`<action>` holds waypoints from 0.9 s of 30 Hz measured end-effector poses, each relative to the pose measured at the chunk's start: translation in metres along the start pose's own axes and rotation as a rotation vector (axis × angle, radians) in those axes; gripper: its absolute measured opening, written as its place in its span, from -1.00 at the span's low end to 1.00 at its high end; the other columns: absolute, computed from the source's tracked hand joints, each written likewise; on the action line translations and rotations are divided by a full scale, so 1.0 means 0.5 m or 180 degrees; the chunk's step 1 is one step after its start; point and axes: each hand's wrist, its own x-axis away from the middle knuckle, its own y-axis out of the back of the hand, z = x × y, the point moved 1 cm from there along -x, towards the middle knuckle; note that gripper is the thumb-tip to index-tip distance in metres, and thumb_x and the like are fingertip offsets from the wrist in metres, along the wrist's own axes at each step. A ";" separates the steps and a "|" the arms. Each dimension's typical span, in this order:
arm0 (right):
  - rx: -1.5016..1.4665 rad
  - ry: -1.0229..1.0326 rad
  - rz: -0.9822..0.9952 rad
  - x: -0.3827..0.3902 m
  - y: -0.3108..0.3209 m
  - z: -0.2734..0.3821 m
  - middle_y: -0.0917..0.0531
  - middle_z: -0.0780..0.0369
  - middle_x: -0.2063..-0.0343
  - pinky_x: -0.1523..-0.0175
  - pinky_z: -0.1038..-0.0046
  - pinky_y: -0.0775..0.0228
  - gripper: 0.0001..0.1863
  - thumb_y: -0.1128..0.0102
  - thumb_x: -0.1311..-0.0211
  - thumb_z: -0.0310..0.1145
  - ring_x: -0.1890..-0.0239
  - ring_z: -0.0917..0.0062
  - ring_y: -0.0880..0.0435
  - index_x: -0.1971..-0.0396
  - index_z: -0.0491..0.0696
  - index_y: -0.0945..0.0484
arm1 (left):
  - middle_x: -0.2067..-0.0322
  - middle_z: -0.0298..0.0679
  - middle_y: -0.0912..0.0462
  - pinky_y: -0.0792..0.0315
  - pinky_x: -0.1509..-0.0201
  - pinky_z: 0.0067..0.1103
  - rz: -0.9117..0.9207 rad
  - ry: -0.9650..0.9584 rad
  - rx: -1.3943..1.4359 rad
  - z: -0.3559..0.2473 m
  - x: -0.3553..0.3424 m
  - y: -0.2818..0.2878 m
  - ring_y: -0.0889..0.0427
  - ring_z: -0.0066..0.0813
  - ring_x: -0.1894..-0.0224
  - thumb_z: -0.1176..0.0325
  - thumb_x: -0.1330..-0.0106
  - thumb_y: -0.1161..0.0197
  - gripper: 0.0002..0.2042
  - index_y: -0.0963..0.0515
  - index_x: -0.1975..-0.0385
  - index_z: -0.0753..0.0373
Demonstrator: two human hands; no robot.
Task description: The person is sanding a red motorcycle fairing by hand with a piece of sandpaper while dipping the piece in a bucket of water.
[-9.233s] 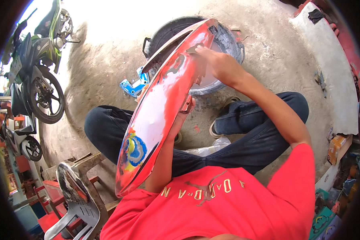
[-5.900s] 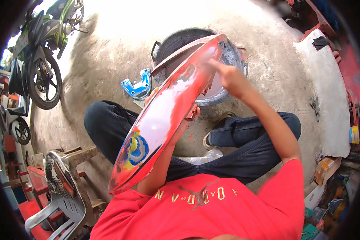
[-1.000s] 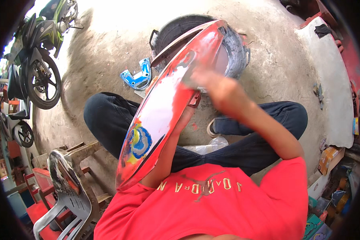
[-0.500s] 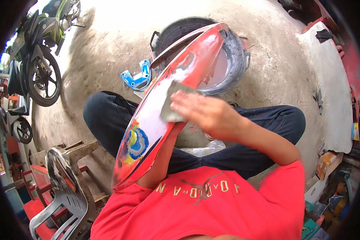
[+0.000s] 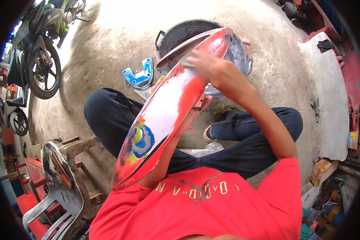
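Head view, setting: seen from above, a person in a red shirt and dark trousers sits on a bare concrete floor point(image 5: 108, 44) outdoors, knees spread.
Head view, main thing: a long red motorcycle body panel point(image 5: 168, 108), sanded pale along its middle, with a blue and yellow sticker near its lower end. It runs diagonally from the person's chest up and away, its far tip over a basin.
Right hand: the right hand point(image 5: 206, 64) presses on the upper part of the panel, close to the far tip, fingers curled over a small pale piece that is blurred; what the piece is cannot be told.
Left hand: the left hand point(image 5: 200, 106) supports the panel from underneath, mostly hidden; only fingertips show curled round the right edge at mid-length, gripping it.
Basin: a dark round basin point(image 5: 176, 34) sits on the floor just beyond the knees, partly covered by the panel's tip.
Blue part: a small blue U-shaped plastic part point(image 5: 139, 75) lies on the floor left of the basin, near the left knee.
Left side: a green motorcycle point(image 5: 40, 48) stands parked at upper left.
Lower left: a grey plastic chair point(image 5: 58, 188) stands beside a wooden frame point(image 5: 78, 144).
Right edge: a pale slab point(image 5: 332, 92) and scattered boxes, too small to tell apart.
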 end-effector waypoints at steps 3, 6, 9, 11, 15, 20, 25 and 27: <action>0.0180 0.0480 -0.0307 0.012 -0.018 0.039 -0.60 0.07 -0.25 -0.32 0.21 -0.53 -0.45 -0.07 -0.21 -0.66 -0.33 0.25 -0.57 -0.24 -0.04 -0.55 | -0.41 -0.11 -0.31 -0.18 -0.51 0.01 -0.0146 -0.0209 0.0182 0.013 -0.005 -0.028 -0.33 -0.14 -0.41 0.08 -0.62 0.09 -0.51 -0.26 -0.44 0.12; -0.0010 0.0763 -0.0092 0.006 -0.006 0.067 -0.60 0.01 -0.24 -0.44 0.26 -0.40 -0.54 -0.02 -0.33 -0.47 -0.35 0.22 -0.54 -0.22 -0.11 -0.56 | -0.28 -0.18 -0.43 -0.40 -0.37 -0.05 -0.1110 -0.0787 0.0597 0.020 0.003 -0.028 -0.50 -0.29 -0.21 0.15 -0.65 0.10 -0.59 -0.31 -0.38 0.12; 0.0357 0.0111 -0.0435 -0.001 -0.019 -0.040 -0.62 0.00 -0.20 -0.38 0.23 -0.46 -0.49 -0.03 -0.25 -0.55 -0.28 0.25 -0.61 -0.23 -0.09 -0.56 | -0.25 -0.21 -0.50 -0.34 -0.30 -0.11 0.0183 0.0042 -0.0334 0.001 -0.011 0.017 -0.46 -0.31 -0.25 0.11 -0.61 0.05 -0.61 -0.39 -0.31 0.10; 0.0215 0.0196 -0.0445 0.002 -0.016 -0.009 -0.62 0.00 -0.20 -0.37 0.23 -0.47 -0.47 -0.03 -0.24 -0.57 -0.28 0.25 -0.61 -0.24 -0.11 -0.54 | -0.20 -0.23 -0.53 -0.34 -0.27 -0.14 0.0272 0.0116 -0.0553 -0.004 -0.008 0.012 -0.47 -0.33 -0.22 0.11 -0.60 0.02 -0.63 -0.41 -0.28 0.09; 0.0093 0.0314 -0.0670 0.001 0.000 0.055 -0.61 0.00 -0.21 -0.31 0.22 -0.53 -0.41 -0.07 -0.21 -0.59 -0.26 0.21 -0.62 -0.30 -0.13 -0.48 | -0.14 -0.24 -0.55 -0.38 -0.25 -0.16 -0.1392 -0.0332 -0.2712 0.042 -0.011 -0.056 -0.50 -0.35 -0.16 0.15 -0.60 0.00 -0.65 -0.41 -0.26 0.10; 0.0310 -0.0321 -0.0989 -0.001 0.005 -0.070 -0.56 0.00 -0.27 -0.32 0.23 -0.52 -0.42 -0.13 -0.22 -0.59 -0.27 0.15 -0.60 -0.30 -0.13 -0.49 | -0.13 -0.20 -0.54 -0.41 -0.22 -0.17 -0.0550 -0.0106 -0.0816 -0.003 -0.004 0.014 -0.52 -0.32 -0.14 0.17 -0.59 -0.05 -0.64 -0.39 -0.29 0.13; -0.0501 0.0251 -0.0431 0.010 -0.035 0.049 -0.53 0.00 -0.30 -0.48 0.23 -0.33 -0.48 -0.08 -0.32 -0.54 -0.39 0.15 -0.48 -0.31 -0.13 -0.48 | -0.23 -0.17 -0.50 -0.36 -0.28 -0.10 -0.1057 -0.0684 -0.0453 0.006 -0.007 -0.074 -0.48 -0.20 -0.26 0.01 -0.59 0.02 -0.55 -0.37 -0.32 0.09; -0.0418 0.0383 -0.0393 0.014 -0.037 0.043 -0.52 0.01 -0.32 -0.45 0.22 -0.37 -0.41 -0.12 -0.25 -0.59 -0.40 0.17 -0.48 -0.33 -0.09 -0.47 | -0.25 -0.17 -0.49 -0.36 -0.29 -0.08 -0.1195 -0.0702 -0.0354 0.006 -0.009 -0.078 -0.47 -0.19 -0.28 -0.03 -0.59 0.04 -0.54 -0.36 -0.33 0.08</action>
